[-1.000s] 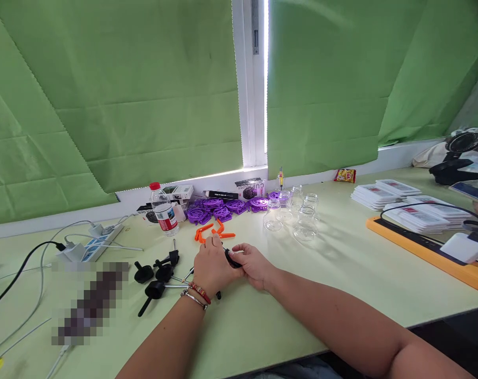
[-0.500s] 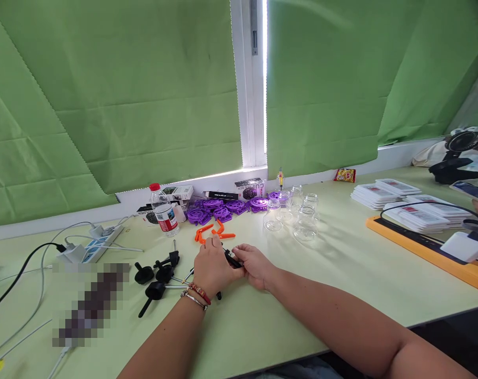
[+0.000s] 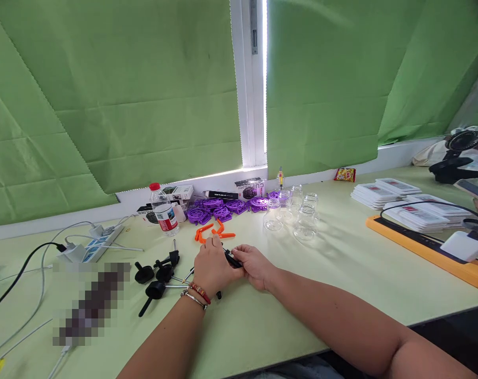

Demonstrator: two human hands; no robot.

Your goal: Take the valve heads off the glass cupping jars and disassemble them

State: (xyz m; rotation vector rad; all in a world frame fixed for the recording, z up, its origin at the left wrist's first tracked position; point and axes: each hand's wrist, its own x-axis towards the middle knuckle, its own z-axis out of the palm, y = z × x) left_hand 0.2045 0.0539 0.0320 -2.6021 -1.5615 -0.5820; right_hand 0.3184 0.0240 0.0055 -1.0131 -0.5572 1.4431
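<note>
Left hand [image 3: 211,266] and right hand [image 3: 255,265] meeting, both gripping one small black part [image 3: 232,259] just above the worktop [image 3: 341,273]. Left of it, loose black knobs [image 3: 156,273] untouched; beyond, orange clips [image 3: 213,231], purple discs [image 3: 219,208], empty glass jars [image 3: 298,216].

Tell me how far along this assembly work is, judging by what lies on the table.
Done: nothing on the table is clearly a finished piece. In hand: the left hand and right hand pinch one small black part between them. Left: loose black knobbed parts, orange pieces, purple discs and clear jars lie apart.
</note>
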